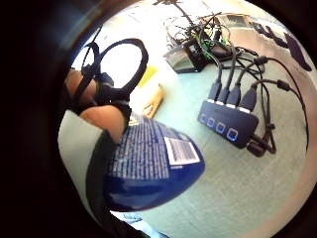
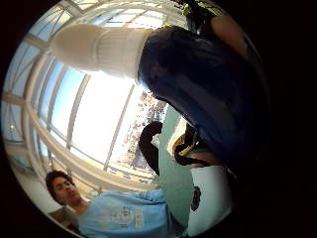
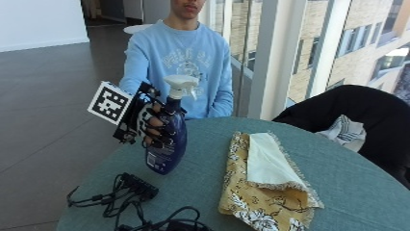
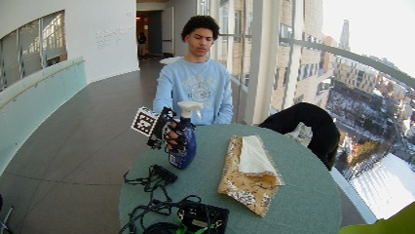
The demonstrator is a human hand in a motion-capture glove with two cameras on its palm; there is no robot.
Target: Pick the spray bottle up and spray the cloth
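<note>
A dark blue spray bottle [image 3: 168, 144] with a white trigger head [image 3: 181, 85] is held upright just above the round teal table [image 3: 205, 187], its nozzle turned toward the cloth. My gloved right hand [image 3: 154, 126] grips its neck and body, fingers curled round it. The bottle's labelled base [image 1: 148, 163] fills much of the little finger side palm view, and its shoulder and white collar [image 2: 124, 49] loom in the thumb side palm view. A folded yellow patterned cloth [image 3: 262, 185] with a cream lining lies on the table to the bottle's right, apart from it.
A black hub with several plugged cables [image 3: 137, 185] lies near the table's front left edge; it also shows below the hand [image 1: 229, 121]. More cables and a black box [image 4: 201, 217] sit at the front. A dark chair with a jacket [image 3: 359, 115] stands at the far right.
</note>
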